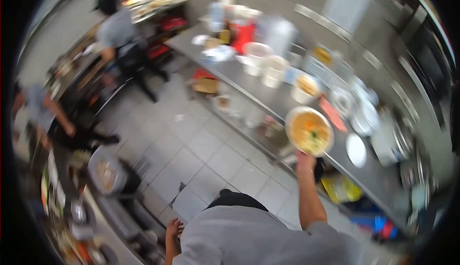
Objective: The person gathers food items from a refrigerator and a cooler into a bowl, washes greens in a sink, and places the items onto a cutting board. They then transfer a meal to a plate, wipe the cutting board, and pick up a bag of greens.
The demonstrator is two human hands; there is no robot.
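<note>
Right grip [305,160] outstretched, left grip [175,228] low, loosely curled.

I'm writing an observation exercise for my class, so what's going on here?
The person's right hand grips a white bowl of food by its near side, near a steel counter. The left hand is low, seemingly empty. White tubs stand on the counter, and two co-workers are across the floor.

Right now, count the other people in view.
2: one person in the upper left; another person lower, near the left edge. More may be hidden.
</note>
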